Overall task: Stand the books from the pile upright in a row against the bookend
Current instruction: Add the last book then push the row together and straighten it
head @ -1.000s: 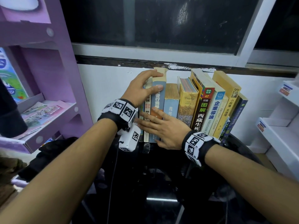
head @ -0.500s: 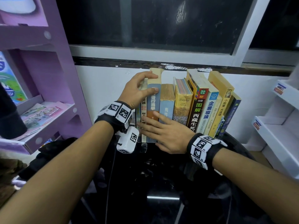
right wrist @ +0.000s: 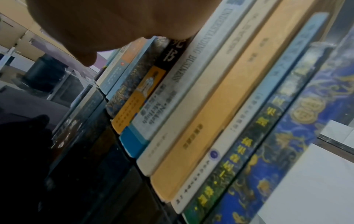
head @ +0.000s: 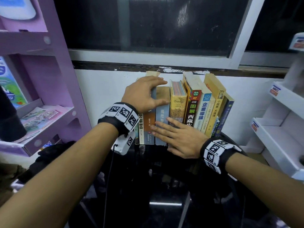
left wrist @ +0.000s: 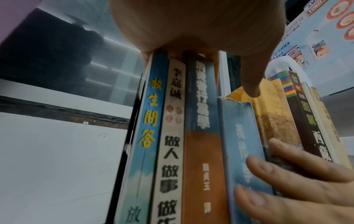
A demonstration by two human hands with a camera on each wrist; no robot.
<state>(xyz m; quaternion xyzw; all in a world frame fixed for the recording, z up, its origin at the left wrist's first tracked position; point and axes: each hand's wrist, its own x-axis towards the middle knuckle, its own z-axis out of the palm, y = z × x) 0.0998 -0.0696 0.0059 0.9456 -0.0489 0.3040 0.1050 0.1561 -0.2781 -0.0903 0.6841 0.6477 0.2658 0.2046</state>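
A row of books stands upright on the black glass table (head: 164,186) against the white wall. My left hand (head: 144,94) grips the tops of the leftmost books, fingers over the top and thumb across the orange-and-blue book (left wrist: 201,151) towards the pale blue book (head: 162,122). In the left wrist view a thin black bookend (left wrist: 134,115) stands at the row's left end; my wrist hides it in the head view. My right hand (head: 177,135) lies flat, its fingers (left wrist: 296,181) pressing the lower spines of the pale blue and yellow (head: 178,102) books. The right-end books (right wrist: 287,151) lean slightly.
A purple shelf unit (head: 41,112) with leaflets stands close on the left. White shelves (head: 279,129) stand on the right. A dark window (head: 156,22) runs above the wall ledge. Dark fabric (head: 52,152) lies at the table's left edge.
My left hand has settled lower over the tops of the left books, thumb reaching further right. My right hand has slid right along the spines. The books stand straighter.
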